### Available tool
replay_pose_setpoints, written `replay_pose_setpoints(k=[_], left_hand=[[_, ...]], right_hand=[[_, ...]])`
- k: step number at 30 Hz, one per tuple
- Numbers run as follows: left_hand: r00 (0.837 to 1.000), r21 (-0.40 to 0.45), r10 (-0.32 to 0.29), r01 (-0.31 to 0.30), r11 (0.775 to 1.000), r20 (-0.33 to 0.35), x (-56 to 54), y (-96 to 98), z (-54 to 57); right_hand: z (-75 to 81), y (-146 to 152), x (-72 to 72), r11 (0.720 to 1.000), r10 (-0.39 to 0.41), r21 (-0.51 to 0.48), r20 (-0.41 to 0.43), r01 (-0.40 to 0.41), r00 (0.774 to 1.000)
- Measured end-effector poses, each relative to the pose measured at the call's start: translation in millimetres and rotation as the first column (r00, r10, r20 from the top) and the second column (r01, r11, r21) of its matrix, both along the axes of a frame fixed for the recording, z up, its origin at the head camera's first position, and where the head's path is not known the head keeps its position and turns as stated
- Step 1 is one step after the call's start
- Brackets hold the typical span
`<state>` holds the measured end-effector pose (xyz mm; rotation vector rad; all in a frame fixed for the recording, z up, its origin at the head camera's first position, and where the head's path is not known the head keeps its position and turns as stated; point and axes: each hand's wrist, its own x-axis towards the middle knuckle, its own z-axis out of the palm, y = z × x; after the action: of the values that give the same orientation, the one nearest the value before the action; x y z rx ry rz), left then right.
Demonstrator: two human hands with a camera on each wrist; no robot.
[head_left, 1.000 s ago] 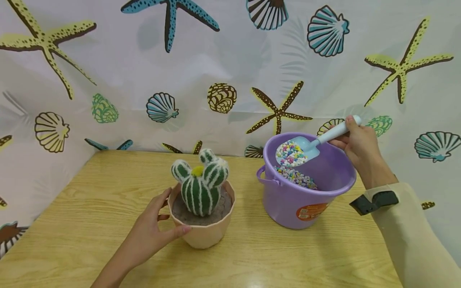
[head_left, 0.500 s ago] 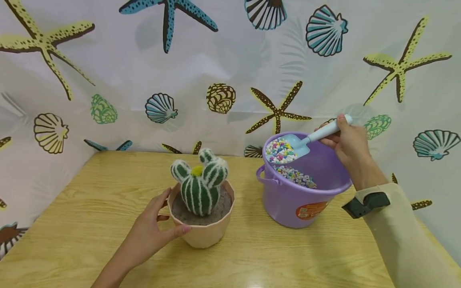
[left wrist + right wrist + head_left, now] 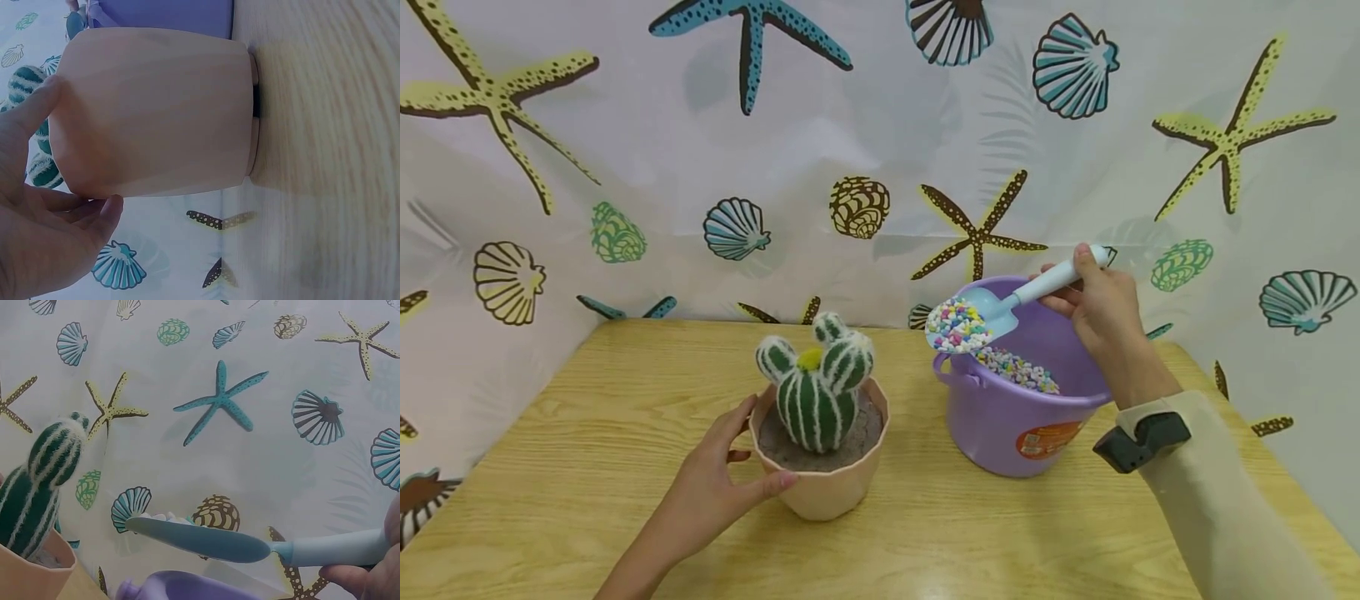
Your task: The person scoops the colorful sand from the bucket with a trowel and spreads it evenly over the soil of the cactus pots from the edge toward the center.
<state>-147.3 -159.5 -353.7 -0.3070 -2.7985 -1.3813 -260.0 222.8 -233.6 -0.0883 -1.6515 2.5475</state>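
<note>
My left hand (image 3: 718, 479) holds the left side of a peach flowerpot (image 3: 831, 496), thumb at the near rim and fingers round the far left side. A green and white fuzzy cactus (image 3: 816, 408) stands in its grey soil. In the left wrist view the flowerpot's wall (image 3: 156, 112) fills the middle. My right hand (image 3: 1105, 321) grips the handle of a light blue scoop (image 3: 1000, 312) heaped with colourful pebbles (image 3: 958, 325). The scoop's tip hangs over the left rim of a purple bucket (image 3: 1000, 425). Seen side-on in the right wrist view, the scoop (image 3: 206, 540) lies nearly level.
More colourful pebbles (image 3: 1018, 371) lie inside the bucket, whose handle hangs at its left side. Flowerpot and bucket stand apart on a wooden table (image 3: 625, 417). A white cloth (image 3: 775, 150) printed with shells and starfish hangs behind.
My right hand has moved left with the loaded scoop, from over the bucket's inside to past its left rim. The left hand and flowerpot stay put.
</note>
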Motion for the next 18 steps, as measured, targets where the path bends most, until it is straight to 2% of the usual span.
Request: replay_pose_setpoints(k=[11,18], left_hand=[[0.999,0.015,0.004,-0.004,1.000,-0.038,0.5,0.2,-1.2],[0.999,0.015,0.007,-0.007,1.000,-0.032,1.2,0.1,0.0]], right_hand=[[-7.1,-19,4.7,0.999,0.051,-0.018,-0.008,-0.051,0.999],[-10.6,-29,7.7,0.998,0.069,-0.016,-0.008,-0.069,0.998]])
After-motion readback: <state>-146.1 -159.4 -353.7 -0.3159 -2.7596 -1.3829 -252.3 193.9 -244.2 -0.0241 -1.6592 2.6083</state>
